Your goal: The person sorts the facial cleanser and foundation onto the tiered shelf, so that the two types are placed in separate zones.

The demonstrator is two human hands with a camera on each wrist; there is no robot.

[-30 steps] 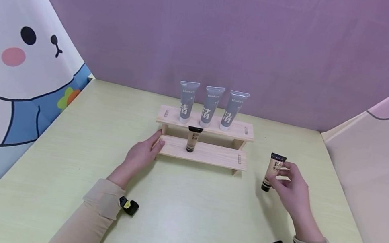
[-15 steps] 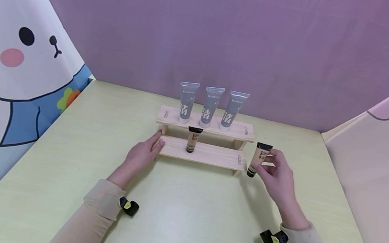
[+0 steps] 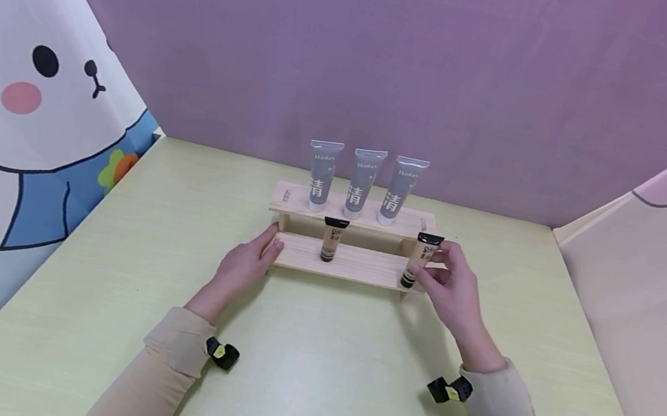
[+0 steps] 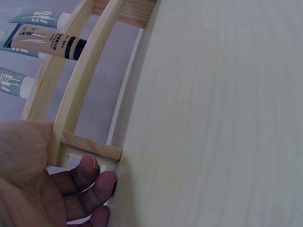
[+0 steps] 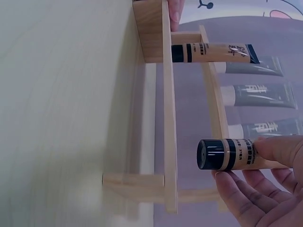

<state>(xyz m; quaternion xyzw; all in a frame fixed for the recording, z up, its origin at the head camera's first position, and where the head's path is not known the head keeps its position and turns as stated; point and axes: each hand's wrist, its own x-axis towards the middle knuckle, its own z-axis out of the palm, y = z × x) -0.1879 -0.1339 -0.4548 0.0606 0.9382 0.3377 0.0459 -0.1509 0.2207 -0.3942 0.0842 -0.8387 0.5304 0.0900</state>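
A two-tier wooden rack point(image 3: 358, 265) stands on the table. My left hand point(image 3: 242, 264) grips the left end of its lower shelf, with the thumb on top. Between thumb and fingers, my right hand point(image 3: 454, 285) pinches a beige cosmetic tube point(image 3: 417, 263), black cap down and slightly tilted, at the right end of that shelf. In the right wrist view the cap point(image 5: 210, 154) shows a gap from the shelf board. A matching beige tube point(image 3: 331, 239) stands on its cap left of the middle of the lower shelf.
Three grey-blue tubes stand on the upper shelf: left point(image 3: 321, 175), middle point(image 3: 363, 182) and right point(image 3: 401, 190). Behind the pale table point(image 3: 313, 372) hangs a purple cloth point(image 3: 389, 62). Cartoon-printed cloth point(image 3: 16, 148) flanks the left side.
My right hand has carried the beige tube leftward and away from me, from beside the rack to over the lower shelf's right end. The left hand keeps its hold.
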